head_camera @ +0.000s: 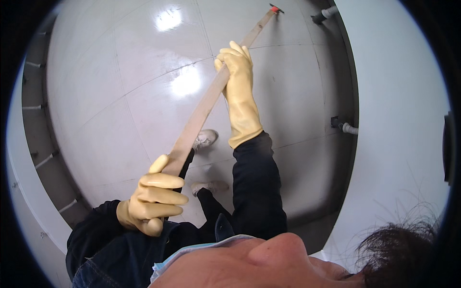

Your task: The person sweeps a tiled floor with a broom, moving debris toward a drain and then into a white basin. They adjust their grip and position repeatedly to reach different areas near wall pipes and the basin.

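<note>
A long flat wooden handle (201,111) runs slantwise from near my body up to a small red-and-dark tool head (276,9) over the floor tiles; its exact kind cannot be told. Around the near end of the wood, my left hand (155,201) is closed, in a pale yellow rubber glove, and hides the end. Farther up the same handle my right hand (236,68), gloved alike, grips the wood with the arm stretched forward. My light-coloured shoes (206,138) stand on the floor beneath the handle.
Large pale grey floor tiles (151,118) shine under lamps. A white panel (396,118) borders the right side, with ribbed white pipes (349,128) ending in dark fittings at its foot. On the left, another white panel (28,180) has several thin white bars (47,160) beside it.
</note>
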A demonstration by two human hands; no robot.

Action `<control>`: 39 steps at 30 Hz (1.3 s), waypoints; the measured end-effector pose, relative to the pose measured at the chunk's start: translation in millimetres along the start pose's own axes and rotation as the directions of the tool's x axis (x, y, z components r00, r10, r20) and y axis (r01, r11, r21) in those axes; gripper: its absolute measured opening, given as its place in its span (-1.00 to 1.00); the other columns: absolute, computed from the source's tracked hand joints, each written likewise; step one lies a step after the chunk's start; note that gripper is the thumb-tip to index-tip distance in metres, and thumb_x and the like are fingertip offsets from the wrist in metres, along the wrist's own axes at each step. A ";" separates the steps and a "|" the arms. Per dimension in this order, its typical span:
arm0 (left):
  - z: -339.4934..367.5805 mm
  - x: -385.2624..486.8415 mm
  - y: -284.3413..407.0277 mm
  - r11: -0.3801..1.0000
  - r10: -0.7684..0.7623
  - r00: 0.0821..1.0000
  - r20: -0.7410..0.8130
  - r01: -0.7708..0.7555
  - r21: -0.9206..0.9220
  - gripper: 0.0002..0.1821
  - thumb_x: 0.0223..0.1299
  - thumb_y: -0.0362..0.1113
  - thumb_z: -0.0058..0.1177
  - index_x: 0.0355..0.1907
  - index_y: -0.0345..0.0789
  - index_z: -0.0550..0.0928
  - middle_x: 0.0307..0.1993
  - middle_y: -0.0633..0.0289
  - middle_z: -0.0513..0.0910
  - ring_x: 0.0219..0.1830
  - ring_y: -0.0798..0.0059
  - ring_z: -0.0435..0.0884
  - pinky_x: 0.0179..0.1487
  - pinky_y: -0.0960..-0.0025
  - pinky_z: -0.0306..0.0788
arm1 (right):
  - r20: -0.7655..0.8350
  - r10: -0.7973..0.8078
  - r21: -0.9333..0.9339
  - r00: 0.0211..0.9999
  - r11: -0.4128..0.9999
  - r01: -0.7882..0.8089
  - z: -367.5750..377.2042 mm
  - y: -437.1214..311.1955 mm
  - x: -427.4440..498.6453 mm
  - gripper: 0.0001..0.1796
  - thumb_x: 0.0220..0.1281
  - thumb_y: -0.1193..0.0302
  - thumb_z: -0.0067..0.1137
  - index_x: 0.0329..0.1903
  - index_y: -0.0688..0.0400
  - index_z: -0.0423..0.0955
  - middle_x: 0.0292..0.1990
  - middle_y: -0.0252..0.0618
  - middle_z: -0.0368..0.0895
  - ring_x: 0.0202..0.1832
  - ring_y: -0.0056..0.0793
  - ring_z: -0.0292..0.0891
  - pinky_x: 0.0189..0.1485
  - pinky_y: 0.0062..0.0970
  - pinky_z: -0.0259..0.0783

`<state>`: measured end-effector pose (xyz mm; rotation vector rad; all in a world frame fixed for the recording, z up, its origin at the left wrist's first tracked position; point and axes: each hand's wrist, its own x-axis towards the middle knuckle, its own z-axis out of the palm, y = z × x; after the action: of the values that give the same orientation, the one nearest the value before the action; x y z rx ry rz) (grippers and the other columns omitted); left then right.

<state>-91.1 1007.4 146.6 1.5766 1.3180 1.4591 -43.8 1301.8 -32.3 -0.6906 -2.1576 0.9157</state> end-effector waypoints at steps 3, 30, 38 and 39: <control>-37.3 19.4 13.0 1.000 0.014 0.995 -0.101 -0.012 0.018 -0.69 0.15 -0.38 -0.19 -0.46 -0.35 0.71 -0.21 0.11 0.79 0.00 0.06 0.71 0.73 -0.25 0.06 | 0.109 0.045 0.090 0.993 0.994 -0.055 27.9 -13.7 48.1 -0.87 0.18 0.72 0.34 -0.34 0.25 0.60 -0.20 -0.21 0.74 0.40 0.01 0.55 0.69 -0.08 0.13; -236.3 306.1 -15.2 0.986 0.077 0.965 -0.252 -0.111 -0.125 -0.86 -0.01 -0.61 0.02 -0.53 -0.34 0.61 -0.45 0.14 0.66 -0.30 0.13 0.71 0.40 -0.20 0.55 | 0.137 -0.015 0.056 0.990 0.998 0.007 62.7 28.8 328.4 -0.84 0.21 0.67 0.43 -0.20 0.23 0.66 0.02 -0.07 0.76 0.36 -0.03 0.60 0.50 -0.10 0.45; -308.0 350.8 -13.6 0.946 0.051 0.981 -0.187 -0.107 -0.306 -0.85 0.07 -0.55 -0.03 -0.52 -0.38 0.62 -0.53 0.04 0.69 -0.40 0.08 0.73 0.32 -0.18 0.60 | -0.003 -0.072 -0.015 0.997 0.997 0.072 55.2 -1.1 358.8 -0.85 0.30 0.58 0.46 -0.16 0.18 0.64 -0.13 -0.13 0.78 0.11 -0.06 0.68 0.57 0.00 0.39; -315.0 351.6 -19.8 0.922 0.069 0.969 -0.237 -0.153 -0.357 -0.85 0.08 -0.55 -0.03 -0.52 -0.38 0.62 -0.55 0.03 0.68 -0.41 0.09 0.73 0.30 -0.18 0.61 | 0.009 0.016 -0.074 1.000 0.997 -0.016 55.7 -0.2 362.4 -0.84 0.30 0.58 0.46 -0.15 0.18 0.64 -0.11 -0.13 0.78 0.13 -0.05 0.68 0.57 -0.01 0.40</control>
<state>-435.4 1282.5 317.1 1.2833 0.9978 1.8746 -312.4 1526.3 76.9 -0.7421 -2.2069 0.8522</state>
